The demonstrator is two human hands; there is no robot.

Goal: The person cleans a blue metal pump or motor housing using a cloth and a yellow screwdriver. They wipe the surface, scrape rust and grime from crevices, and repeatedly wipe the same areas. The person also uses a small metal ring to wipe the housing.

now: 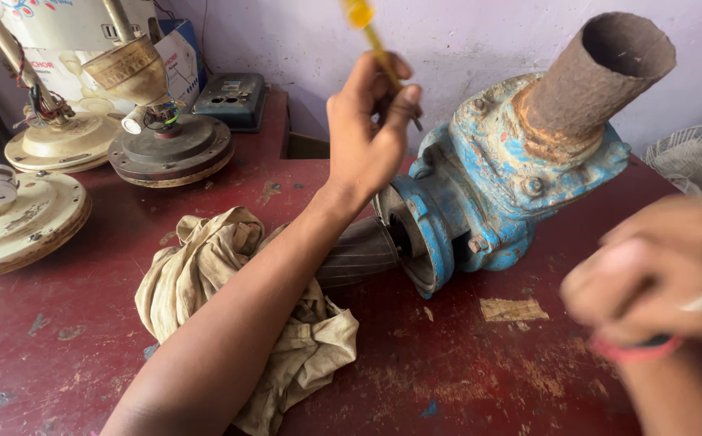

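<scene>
The red table (464,379) fills the view, chipped and dusty. On it lies the blue pump (488,186) on its side, near the back wall, its rusty pipe (589,77) angled up to the right. Cast metal, it looks heavy and stiff; the flaking rust would be rough, so the thick body or flange seems the safest hold. Left of it sits a soft, crumpled cloth (222,266), and fan motors (169,145) stand at the far left. The left hand (367,137) is closed around a yellow-handled screwdriver (371,40), raised beside the pump. The right hand (649,270) is blurred; it seems curled, though I cannot tell its grip.
</scene>
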